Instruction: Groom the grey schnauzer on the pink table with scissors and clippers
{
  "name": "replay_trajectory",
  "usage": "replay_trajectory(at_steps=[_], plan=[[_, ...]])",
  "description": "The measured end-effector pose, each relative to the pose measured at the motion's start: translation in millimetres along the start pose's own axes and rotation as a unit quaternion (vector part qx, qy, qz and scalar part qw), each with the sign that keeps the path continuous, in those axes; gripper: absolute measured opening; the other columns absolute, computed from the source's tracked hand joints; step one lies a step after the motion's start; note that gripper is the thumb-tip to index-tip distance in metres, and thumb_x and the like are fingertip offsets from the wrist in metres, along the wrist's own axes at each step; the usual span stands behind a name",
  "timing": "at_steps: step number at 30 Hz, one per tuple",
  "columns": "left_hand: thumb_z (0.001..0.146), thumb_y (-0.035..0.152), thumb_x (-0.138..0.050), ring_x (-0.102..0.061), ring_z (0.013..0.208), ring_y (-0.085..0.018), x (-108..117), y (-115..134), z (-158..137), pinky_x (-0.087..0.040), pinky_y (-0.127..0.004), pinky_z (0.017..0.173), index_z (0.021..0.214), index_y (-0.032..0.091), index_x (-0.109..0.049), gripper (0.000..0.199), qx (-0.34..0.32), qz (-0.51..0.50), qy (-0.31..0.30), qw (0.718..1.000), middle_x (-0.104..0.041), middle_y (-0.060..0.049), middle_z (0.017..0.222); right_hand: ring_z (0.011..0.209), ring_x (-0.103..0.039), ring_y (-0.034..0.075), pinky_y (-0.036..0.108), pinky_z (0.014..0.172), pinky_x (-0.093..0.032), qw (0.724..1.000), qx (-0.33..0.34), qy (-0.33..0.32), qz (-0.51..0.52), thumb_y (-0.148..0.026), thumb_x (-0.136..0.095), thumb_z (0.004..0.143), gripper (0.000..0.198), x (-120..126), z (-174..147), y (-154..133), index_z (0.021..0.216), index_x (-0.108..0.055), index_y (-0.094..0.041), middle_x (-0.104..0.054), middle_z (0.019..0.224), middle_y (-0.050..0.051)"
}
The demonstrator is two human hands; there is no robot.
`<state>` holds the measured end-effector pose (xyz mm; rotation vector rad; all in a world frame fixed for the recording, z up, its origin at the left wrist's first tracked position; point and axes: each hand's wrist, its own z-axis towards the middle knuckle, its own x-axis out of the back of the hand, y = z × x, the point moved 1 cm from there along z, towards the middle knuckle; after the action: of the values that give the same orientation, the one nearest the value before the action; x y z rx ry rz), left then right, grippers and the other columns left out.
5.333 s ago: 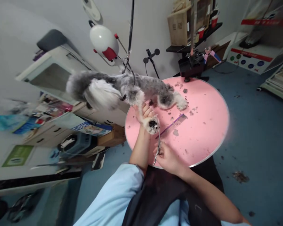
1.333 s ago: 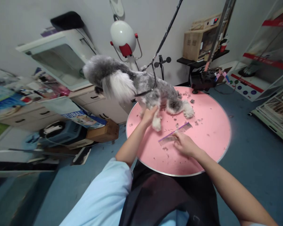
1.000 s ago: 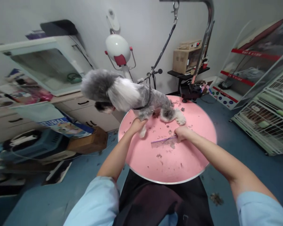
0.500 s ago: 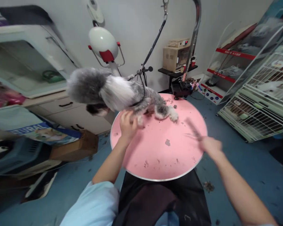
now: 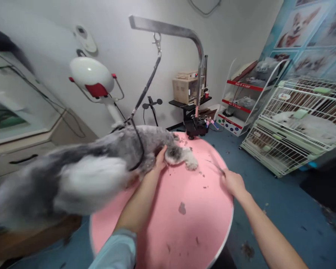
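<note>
A grey and white dog (image 5: 123,144) is on the round pink table (image 5: 190,231), its blurred head end nearest me at the left. A dark loop (image 5: 138,142) hangs around its body from a strap. My left hand (image 5: 160,160) reaches against the dog's underside, just in front of its hind leg (image 5: 182,155). Its fingers are mostly hidden there. Over the table's right side, my right hand (image 5: 233,184) is closed on the handles of scissors (image 5: 217,167), whose blurred blades point toward the hind paw without touching it.
A metal arm (image 5: 198,67) rises from a clamp at the table's far edge. White wire cages (image 5: 302,123) and a red-trimmed shelf (image 5: 242,101) stand at the right. A white lamp-like device (image 5: 92,76) is behind the dog. Hair clippings (image 5: 182,208) lie on the table.
My left hand has moved from the front leg to the underside near the hind leg. The dog's head has swung closer to me, and my view has shifted right. The scissors remain in my right hand.
</note>
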<state>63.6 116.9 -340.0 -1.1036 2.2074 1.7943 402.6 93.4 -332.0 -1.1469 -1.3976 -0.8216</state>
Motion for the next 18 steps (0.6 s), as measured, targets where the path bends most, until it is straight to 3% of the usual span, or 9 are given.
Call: replay_trajectory(at_steps=[3, 7, 11, 13, 16, 18], plan=[[0.098, 0.032, -0.063, -0.078, 0.094, -0.022, -7, 9, 13, -0.062, -0.034, 0.097, 0.097, 0.014, -0.075, 0.022, 0.033, -0.074, 0.032, 0.996, -0.081, -0.008, 0.089, 0.110, -0.072, 0.023, 0.035, 0.097, -0.041, 0.987, 0.162, 0.005, 0.014, -0.010, -0.049, 0.097, 0.033, 12, 31, -10, 0.112, -0.077, -0.021, -0.079, 0.114, 0.012], [0.090, 0.025, -0.066, -0.079, 0.091, -0.023, -6, 24, 12, -0.065, -0.035, 0.089, 0.088, 0.021, -0.076, 0.011, -0.024, -0.122, 0.089, 0.988, -0.082, -0.003, 0.086, 0.102, -0.073, 0.025, 0.038, 0.092, -0.040, 0.963, 0.253, -0.068, -0.062, -0.006, -0.049, 0.097, 0.032, 15, 58, -29, 0.110, -0.077, -0.013, -0.078, 0.111, 0.020], [0.083, 0.018, -0.065, -0.078, 0.072, -0.023, -9, 26, -14, -0.067, -0.035, 0.069, 0.080, 0.023, -0.073, 0.010, -0.002, -0.112, 0.176, 0.978, -0.079, -0.001, 0.074, 0.096, -0.074, 0.025, 0.038, 0.088, -0.041, 0.880, 0.437, -0.165, -0.081, -0.011, -0.058, 0.093, 0.023, 25, 64, -22, 0.105, -0.078, -0.014, -0.079, 0.104, 0.016], [0.082, 0.018, -0.062, -0.077, 0.069, -0.023, -19, 22, -30, -0.067, -0.034, 0.067, 0.082, 0.023, -0.074, 0.014, 0.006, -0.116, 0.201, 0.973, -0.080, -0.002, 0.074, 0.097, -0.074, 0.025, 0.038, 0.088, -0.042, 0.870, 0.467, -0.141, -0.068, -0.012, -0.055, 0.095, 0.025, 41, 69, -13, 0.107, -0.077, -0.014, -0.079, 0.104, 0.016], [0.084, 0.020, -0.059, -0.078, 0.070, -0.021, -35, 17, -50, -0.066, -0.028, 0.066, 0.082, 0.022, -0.075, 0.016, -0.017, -0.150, 0.233, 0.961, -0.081, -0.002, 0.076, 0.100, -0.074, 0.026, 0.038, 0.087, -0.045, 0.889, 0.446, -0.081, -0.069, -0.007, -0.049, 0.097, 0.031, 65, 74, 4, 0.111, -0.076, -0.011, -0.078, 0.107, 0.019], [0.088, 0.019, -0.056, -0.078, 0.069, -0.019, -42, 16, -60, -0.065, -0.025, 0.066, 0.084, 0.021, -0.075, 0.019, -0.035, -0.174, 0.243, 0.954, -0.081, -0.002, 0.078, 0.094, -0.076, 0.026, 0.038, 0.082, -0.047, 0.866, 0.478, -0.117, -0.094, -0.008, -0.055, 0.094, 0.026, 72, 64, 19, 0.105, -0.078, -0.011, -0.079, 0.103, 0.018]])
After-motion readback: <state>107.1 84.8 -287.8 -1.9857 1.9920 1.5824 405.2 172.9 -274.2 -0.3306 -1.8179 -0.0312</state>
